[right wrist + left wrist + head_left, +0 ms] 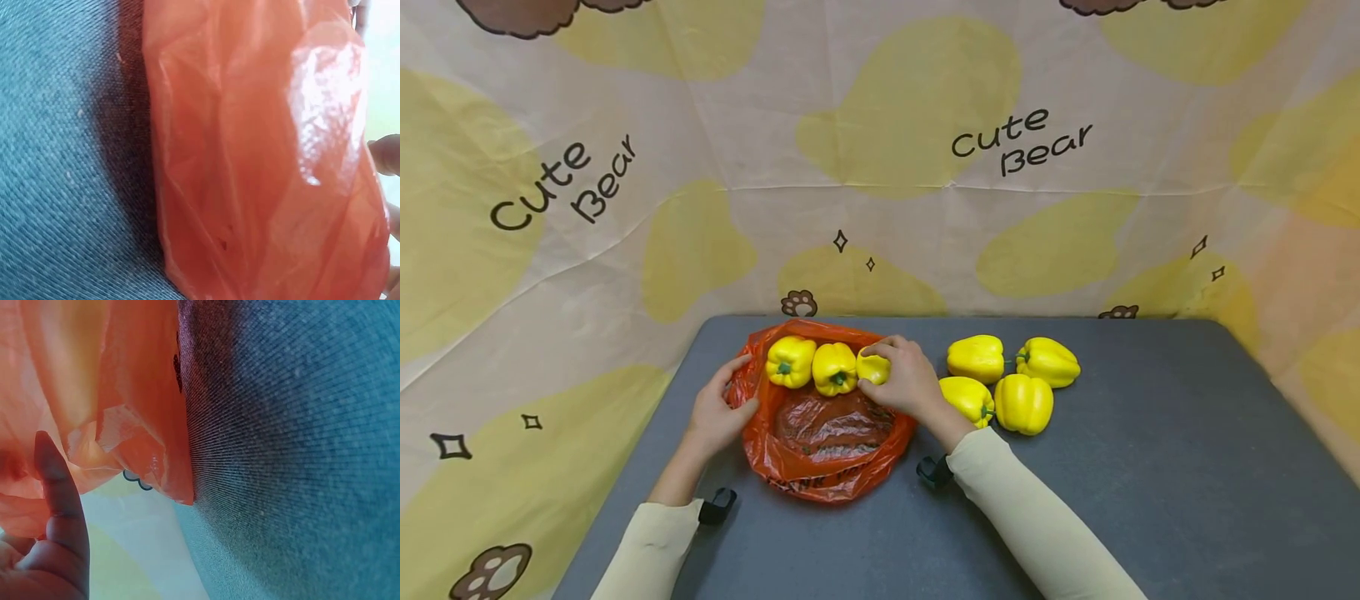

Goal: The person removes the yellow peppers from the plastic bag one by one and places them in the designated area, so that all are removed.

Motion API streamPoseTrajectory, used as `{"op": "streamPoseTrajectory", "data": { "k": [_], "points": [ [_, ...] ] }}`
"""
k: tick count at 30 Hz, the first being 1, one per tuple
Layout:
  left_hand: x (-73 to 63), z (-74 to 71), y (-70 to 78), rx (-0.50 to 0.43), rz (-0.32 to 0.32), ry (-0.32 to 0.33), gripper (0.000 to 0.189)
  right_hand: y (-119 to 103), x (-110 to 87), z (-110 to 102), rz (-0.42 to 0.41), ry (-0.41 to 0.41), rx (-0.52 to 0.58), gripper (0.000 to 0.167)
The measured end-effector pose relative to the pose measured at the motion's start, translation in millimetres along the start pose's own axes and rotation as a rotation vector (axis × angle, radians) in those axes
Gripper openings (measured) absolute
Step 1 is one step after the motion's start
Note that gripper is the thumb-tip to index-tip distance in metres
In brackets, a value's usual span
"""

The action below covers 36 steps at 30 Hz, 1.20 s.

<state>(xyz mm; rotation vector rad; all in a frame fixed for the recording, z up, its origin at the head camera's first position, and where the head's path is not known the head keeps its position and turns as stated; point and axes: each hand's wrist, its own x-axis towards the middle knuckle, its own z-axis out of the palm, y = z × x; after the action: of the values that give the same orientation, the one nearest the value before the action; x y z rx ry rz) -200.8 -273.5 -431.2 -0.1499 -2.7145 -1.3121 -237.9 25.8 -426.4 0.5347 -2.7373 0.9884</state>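
Note:
An orange-red plastic bag (838, 479) stands on the table with its mouth spread wide. Two yellow bell peppers (791, 362) lie inside, along its far side. My right hand (906, 379) reaches over the bag's right rim and grips another yellow bell pepper (874, 367) beside them. My left hand (715, 412) holds the bag's left rim, thumb and fingers spread apart along it. In the left wrist view, one straight finger (62, 506) lies beside the bag film (144, 437). The right wrist view shows the bag's side (250, 156), with parts of fingers (386, 153) past its edge.
Several more yellow bell peppers (1024, 405) lie in a group on the grey table (1150, 467), just right of my right hand. A printed cloth (895, 108) hangs behind the table. Dark wrist straps (934, 472) sit at both sleeves.

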Motion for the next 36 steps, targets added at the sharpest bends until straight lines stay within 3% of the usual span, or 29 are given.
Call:
{"op": "streamPoseTrajectory", "data": {
  "k": [26,36],
  "points": [
    [1.2,1.0,-1.3,0.009,0.014,0.002,0.063,5.3,2.6,7.1,0.007,-0.007,-0.044,0.039],
    [0.6,0.7,-0.3,0.028,0.021,0.018,0.062,4.5,3.1,6.0,0.003,0.014,0.01,0.038]
  ]
}}
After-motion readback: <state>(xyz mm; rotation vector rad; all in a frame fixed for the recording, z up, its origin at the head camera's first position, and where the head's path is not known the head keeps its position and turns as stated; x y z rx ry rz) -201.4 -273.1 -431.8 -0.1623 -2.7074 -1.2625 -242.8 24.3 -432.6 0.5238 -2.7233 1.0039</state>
